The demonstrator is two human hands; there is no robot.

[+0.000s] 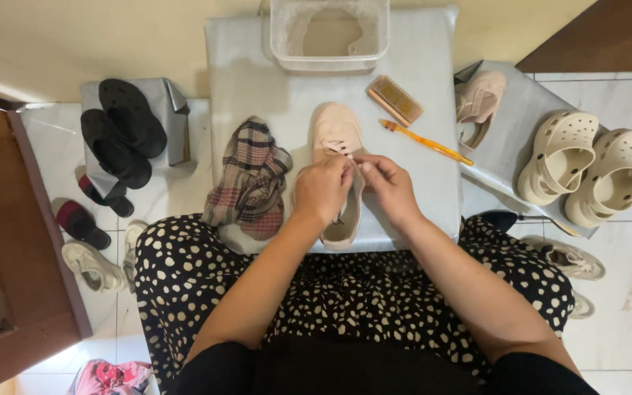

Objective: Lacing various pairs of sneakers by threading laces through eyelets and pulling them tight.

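Both hands meet over the pale shoe [336, 139] — left hand [322, 189] and right hand [390, 186] pinching its white lace [345, 150] — checked cloth [251, 179] just beside.

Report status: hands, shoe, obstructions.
Left hand and right hand both pinching laces on pale pink shoe. Plaid cloth lies beside it, apart. Nothing blocking.

Sneaker [336, 135] middle: covered by both hands.
Lace ends: hidden inside the fingers of the right hand [389, 189].
Plastic tub [328, 35]: top cut off by the frame edge.
Pink cloth [111, 376]: cropped at the bottom.
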